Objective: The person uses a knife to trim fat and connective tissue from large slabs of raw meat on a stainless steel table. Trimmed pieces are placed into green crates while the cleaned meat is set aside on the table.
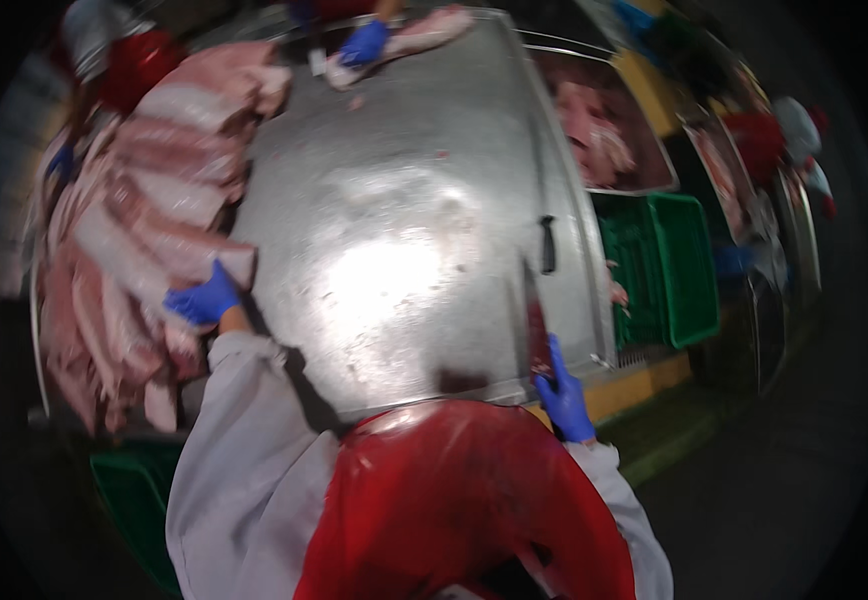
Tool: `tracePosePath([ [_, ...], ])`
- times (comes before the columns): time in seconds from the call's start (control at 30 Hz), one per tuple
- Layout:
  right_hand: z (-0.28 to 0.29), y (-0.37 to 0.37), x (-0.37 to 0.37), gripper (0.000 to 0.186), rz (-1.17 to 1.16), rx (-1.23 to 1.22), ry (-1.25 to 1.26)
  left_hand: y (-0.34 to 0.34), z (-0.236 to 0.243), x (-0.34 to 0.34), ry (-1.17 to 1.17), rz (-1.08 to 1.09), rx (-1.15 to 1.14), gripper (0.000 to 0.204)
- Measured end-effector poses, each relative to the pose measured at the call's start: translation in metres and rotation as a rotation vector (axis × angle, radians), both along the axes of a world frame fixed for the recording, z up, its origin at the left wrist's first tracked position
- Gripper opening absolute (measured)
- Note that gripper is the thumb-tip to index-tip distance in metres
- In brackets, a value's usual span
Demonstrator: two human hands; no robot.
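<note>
My left hand (204, 298), in a blue glove, grips a long pale pink slab of raw meat (179, 245) in the heap at the left of the steel table (394, 150). My right hand (564, 395), also gloved in blue, holds a knife (536, 330) with a reddish handle near the table's lower right edge, its blade pointing away from me. A separate black-handled knife (547, 243) lies farther up the right side of the table.
A co-worker's gloved hand (362, 45) rests on meat at the far edge. Another person (144, 65) stands at the upper left. Right are a tray of meat (594, 130), green crates (684, 270) and more workers (754, 145). A green crate (134, 490) sits lower left.
</note>
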State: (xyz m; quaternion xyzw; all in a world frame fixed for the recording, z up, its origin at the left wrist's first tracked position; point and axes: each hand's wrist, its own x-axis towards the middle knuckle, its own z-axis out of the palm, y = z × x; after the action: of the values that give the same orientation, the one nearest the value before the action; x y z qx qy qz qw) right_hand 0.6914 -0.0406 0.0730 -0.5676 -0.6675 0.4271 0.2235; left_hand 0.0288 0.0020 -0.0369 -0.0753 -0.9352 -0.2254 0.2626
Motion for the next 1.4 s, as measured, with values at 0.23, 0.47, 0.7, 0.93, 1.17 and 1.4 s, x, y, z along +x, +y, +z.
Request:
tracePosePath([
  [0.23, 0.003, -0.056, 0.01, 0.073, -0.341, -0.254, 0.05, -0.027, 0.05, 0.008, -0.318, 0.364, 0.169, 0.117],
  [0.47, 0.019, -0.021, -0.006, 0.074, -0.03, -0.1, -0.011, -0.072, 0.02, -0.045, -0.55, -0.012, 0.213, 0.091],
  [0.7, -0.007, 0.001, 0.017, 0.075, 0.07, -0.064, -0.017, -0.124, 0.004, 0.019, -1.05, -0.609, 0.704, 0.057],
  [0.93, -0.03, 0.002, 0.042, 0.077, 0.041, -0.119, 0.04, -0.175, 0.021, 0.129, -1.275, -0.519, 0.225, 0.084],
  [1.17, -0.03, 0.032, 0.034, 0.082, 0.117, -0.155, 0.029, -0.058, -0.001, 0.189, -0.715, -0.617, -0.181, 0.132],
  [1.4, -0.047, 0.066, 0.023, 0.078, 0.096, -0.131, 0.076, 0.015, 0.043, 0.297, -0.815, -0.84, -0.372, 0.126],
])
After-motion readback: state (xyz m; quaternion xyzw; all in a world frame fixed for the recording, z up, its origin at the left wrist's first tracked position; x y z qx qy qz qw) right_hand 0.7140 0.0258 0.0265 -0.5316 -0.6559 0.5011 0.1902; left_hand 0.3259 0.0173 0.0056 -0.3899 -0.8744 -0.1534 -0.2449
